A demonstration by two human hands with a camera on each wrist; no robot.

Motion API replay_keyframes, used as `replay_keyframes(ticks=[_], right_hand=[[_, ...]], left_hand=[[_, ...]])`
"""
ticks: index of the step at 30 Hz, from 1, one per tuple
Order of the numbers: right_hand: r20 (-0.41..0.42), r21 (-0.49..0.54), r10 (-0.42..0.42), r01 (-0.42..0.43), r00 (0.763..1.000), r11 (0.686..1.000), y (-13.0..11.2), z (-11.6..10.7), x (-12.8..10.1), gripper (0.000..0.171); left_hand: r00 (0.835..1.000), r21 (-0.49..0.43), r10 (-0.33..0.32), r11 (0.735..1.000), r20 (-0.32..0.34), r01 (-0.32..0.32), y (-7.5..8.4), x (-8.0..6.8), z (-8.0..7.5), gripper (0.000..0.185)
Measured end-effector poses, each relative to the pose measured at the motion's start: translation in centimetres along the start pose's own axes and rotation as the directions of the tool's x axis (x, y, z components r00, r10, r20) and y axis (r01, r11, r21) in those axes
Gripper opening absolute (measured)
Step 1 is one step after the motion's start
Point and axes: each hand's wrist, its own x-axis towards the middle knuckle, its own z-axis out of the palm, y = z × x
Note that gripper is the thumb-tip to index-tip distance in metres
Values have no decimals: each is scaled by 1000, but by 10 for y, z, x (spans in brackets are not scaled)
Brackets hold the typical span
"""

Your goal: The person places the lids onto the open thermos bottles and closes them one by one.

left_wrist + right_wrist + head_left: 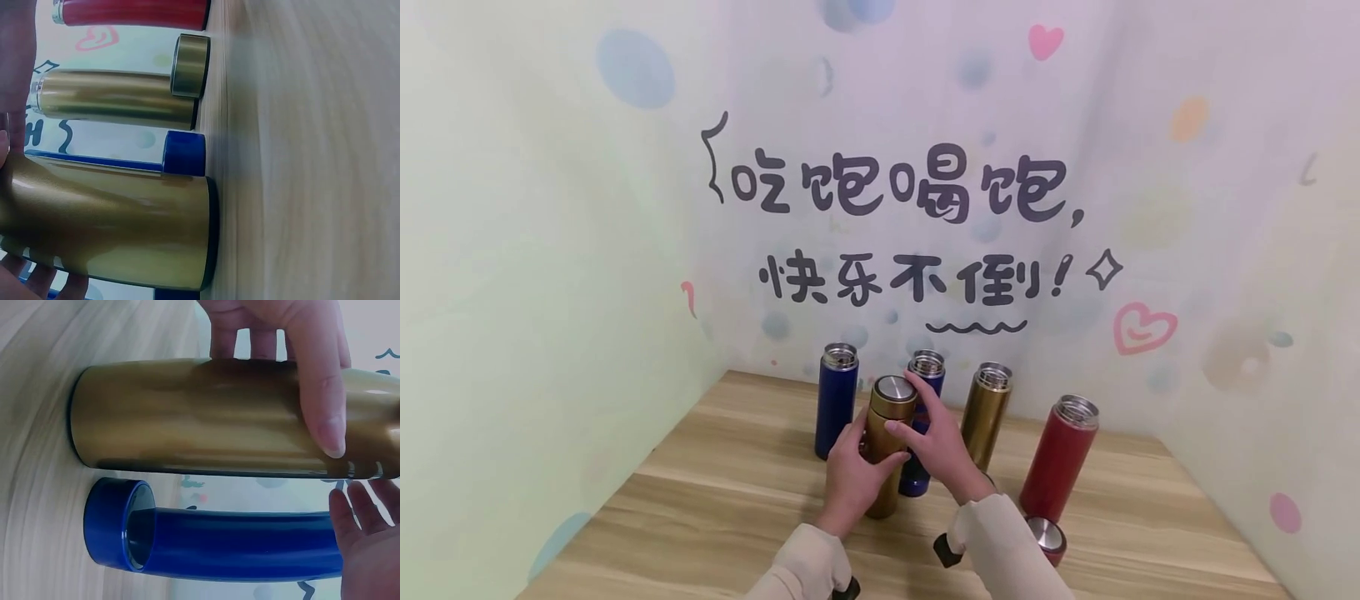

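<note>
Head view: the capped gold flask (889, 446) stands upright on the bench (715, 508), long axis vertical, near the middle and in front of a blue flask (922, 417). The left hand (850, 479) wraps its lower body in a closed grip; the right hand (936, 446) lies against the upper body just below the cap, fingers nearly straight. Both hands are on it.

The right wrist view alone shows a loose blue cap (115, 522) beside its base. The left wrist view shows a separate gold cap (190, 65) further off.
</note>
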Motion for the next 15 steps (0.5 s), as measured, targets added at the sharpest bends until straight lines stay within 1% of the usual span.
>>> replay_keyframes(ticks=[5, 10, 12, 15], right_hand=[[2, 32, 8, -8, 1000, 999, 3, 0, -2, 76], [0, 64, 5, -5, 1000, 998, 8, 1, -5, 75], [4, 86, -3, 3, 1000, 996, 10, 2, -8, 72], [19, 131, -8, 6, 1000, 991, 0, -1, -14, 62]], left_hand=[[1000, -5, 13, 1000, -13, -13, 0, -2, 1, 85], [996, -1, 59, 998, -65, -59, 0, -2, 1, 85], [994, 4, 71, 997, -79, -71, -1, -3, 1, 85], [995, -6, 63, 998, -74, -64, -2, -3, 0, 85]])
